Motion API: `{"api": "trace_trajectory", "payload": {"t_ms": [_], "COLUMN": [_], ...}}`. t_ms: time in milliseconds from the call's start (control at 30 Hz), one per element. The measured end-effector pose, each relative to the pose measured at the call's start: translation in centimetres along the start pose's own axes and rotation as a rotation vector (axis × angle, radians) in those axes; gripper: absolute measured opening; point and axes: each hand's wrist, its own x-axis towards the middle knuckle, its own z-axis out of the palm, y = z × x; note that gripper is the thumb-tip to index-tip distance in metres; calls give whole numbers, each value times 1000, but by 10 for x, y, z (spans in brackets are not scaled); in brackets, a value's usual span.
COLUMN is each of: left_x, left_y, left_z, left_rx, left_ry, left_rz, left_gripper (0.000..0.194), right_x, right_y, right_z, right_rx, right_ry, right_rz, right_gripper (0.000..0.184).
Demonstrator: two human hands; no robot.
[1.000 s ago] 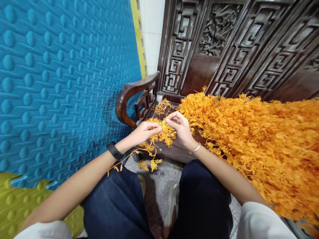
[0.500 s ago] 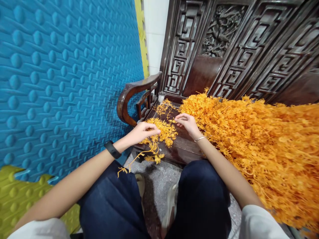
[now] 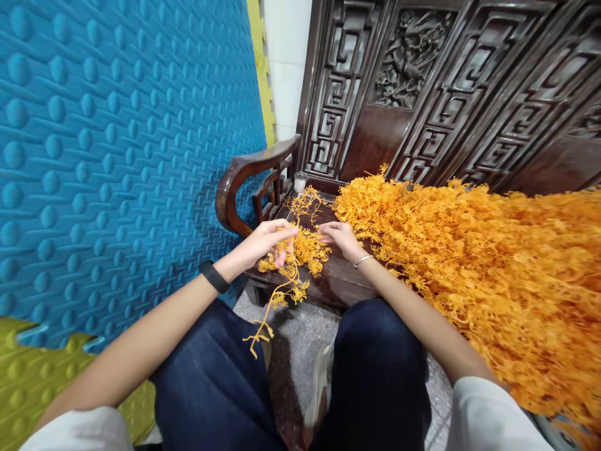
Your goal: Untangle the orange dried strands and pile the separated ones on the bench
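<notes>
My left hand (image 3: 271, 243) is closed, thumb against forefinger, on an orange flower-like sprig (image 3: 282, 287). Its long thin stem hangs below the palm, with branched ends dangling over the bench's front edge. Just to the right, my right hand (image 3: 344, 238) has its fingers pinched together; whatever is between the fingertips is too small to tell. Between and beneath both hands, a small heap of orange flower-like pieces (image 3: 317, 252) lies on the dark wooden seat (image 3: 345, 275). Behind them are several bare, thin orange stems (image 3: 307, 202).
A large mound of orange sprigs (image 3: 493, 250) covers the seat on the right. The curved wooden armrest (image 3: 230, 188) stands at the left, and a carved backrest (image 3: 380, 138) rises behind. A small white cup-like object (image 3: 300, 182) sits in the corner. Blue foam matting (image 3: 117, 156) fills the left.
My left hand has lifted slightly and turned, and the hanging stem has swung right and lower. My right hand has shifted slightly left, closer to the left one.
</notes>
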Motion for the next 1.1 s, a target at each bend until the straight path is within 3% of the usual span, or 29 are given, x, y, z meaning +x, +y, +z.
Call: {"api": "trace_trajectory", "payload": {"t_ms": [167, 300, 400, 600, 733, 833, 933, 1000, 1100], "left_x": [1, 2, 2, 4, 5, 6, 6, 6, 4], "left_y": [0, 0, -1, -4, -11, -14, -12, -9, -7], "left_z": [2, 1, 1, 4, 3, 0, -2, -3, -2], "left_rx": [0, -37, -50, -18, 49, 59, 14, -58, -71], "left_ry": [43, 83, 88, 49, 3, -44, -115, -151, -137], "left_rz": [-16, -94, -111, -96, -148, -136, -87, -40, 32], "left_gripper": [15, 13, 12, 11, 13, 24, 42, 50, 48], "right_x": [-2, -15, -37, -77, -80, -78, -78, -79, -80], "right_y": [-1, -17, -36, -52, -44, -42, -44, -45, -46], "right_z": [0, 0, 4, 28, 39, 40, 40, 40, 39], "right_rx": [-38, -31, -39, -483, -795, -895, -825, -701, -502], "right_ry": [-72, -149, -282, -486, -499, -466, -403, -328, -216], "right_rz": [-79, -262, -432, -949, -1126, -1198, -1226, -1173, -1014], "right_gripper": [18, 22, 18, 17, 15, 16, 15, 11, 9]}}
